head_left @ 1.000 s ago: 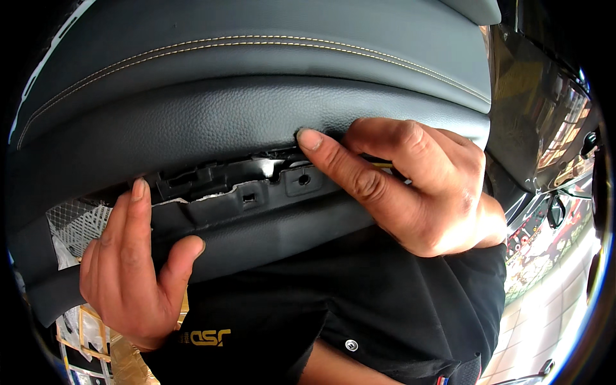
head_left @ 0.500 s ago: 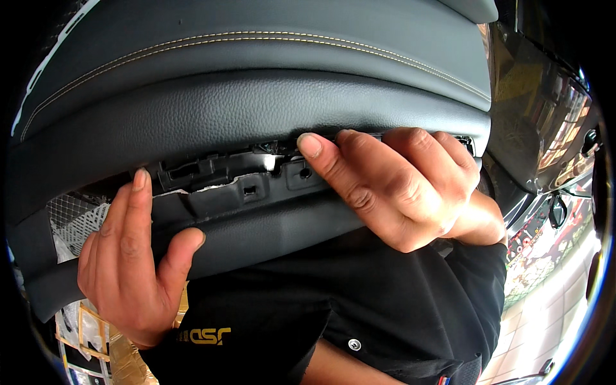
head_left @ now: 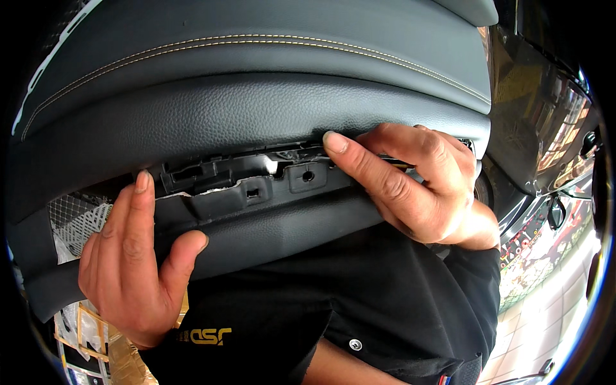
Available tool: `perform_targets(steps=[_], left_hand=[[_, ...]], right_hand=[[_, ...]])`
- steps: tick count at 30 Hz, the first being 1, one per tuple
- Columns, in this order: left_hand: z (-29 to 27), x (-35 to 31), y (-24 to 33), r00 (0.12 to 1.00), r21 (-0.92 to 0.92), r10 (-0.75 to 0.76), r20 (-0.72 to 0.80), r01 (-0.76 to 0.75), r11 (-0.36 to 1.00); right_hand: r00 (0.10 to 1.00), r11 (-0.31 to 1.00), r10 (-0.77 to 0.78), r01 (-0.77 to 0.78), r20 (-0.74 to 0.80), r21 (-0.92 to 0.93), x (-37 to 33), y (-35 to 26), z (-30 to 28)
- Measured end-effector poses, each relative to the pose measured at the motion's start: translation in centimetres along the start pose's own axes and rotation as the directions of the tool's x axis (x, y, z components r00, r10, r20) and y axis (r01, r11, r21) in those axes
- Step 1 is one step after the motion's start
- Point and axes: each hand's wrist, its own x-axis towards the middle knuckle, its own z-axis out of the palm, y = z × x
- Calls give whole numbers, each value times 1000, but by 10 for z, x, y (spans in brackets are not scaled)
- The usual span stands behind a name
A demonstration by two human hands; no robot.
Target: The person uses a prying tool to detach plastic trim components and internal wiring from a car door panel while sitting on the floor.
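A black leather-look door trim panel (head_left: 256, 106) with pale double stitching spans the view. Across it runs a long slot with black plastic brackets, one bracket (head_left: 308, 178) having a round hole and a ragged pale edge beside it. My left hand (head_left: 131, 263) lies at the slot's left end, fingers stretched and the index fingertip against the padded upper edge, thumb apart above the lower padding. On the right, my right hand (head_left: 420, 186) bends its fingers over the slot, the thumb tip at the upper lip. Its other fingertips are hidden in or behind the slot.
Metal mesh (head_left: 80, 221) shows through a gap at the left. Below it lies gold-coloured wrapping (head_left: 131, 359) with clear plastic. A dark glossy car body (head_left: 539, 122) stands at the right, above a light tiled floor (head_left: 539, 321).
My right hand has shifted right along the slot and its thumb has slid right, uncovering the bracket with the round hole. My left hand has barely moved.
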Motion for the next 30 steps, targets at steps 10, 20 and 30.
perform_targets(steps=[10,20,30], left_hand=[[1,0,0,1000,-11,-13,23,13,1000],[-1,-5,1,997,-34,-63,49,65,997],[-3,-8,0,994,-55,-88,66,91,994]], right_hand=[[998,994,-15,21,59,-104,11,-6,-2],[995,949,-100,88,-23,-302,0,-17,6],[1000,1000,20,-20,-13,21,5,-9,5]])
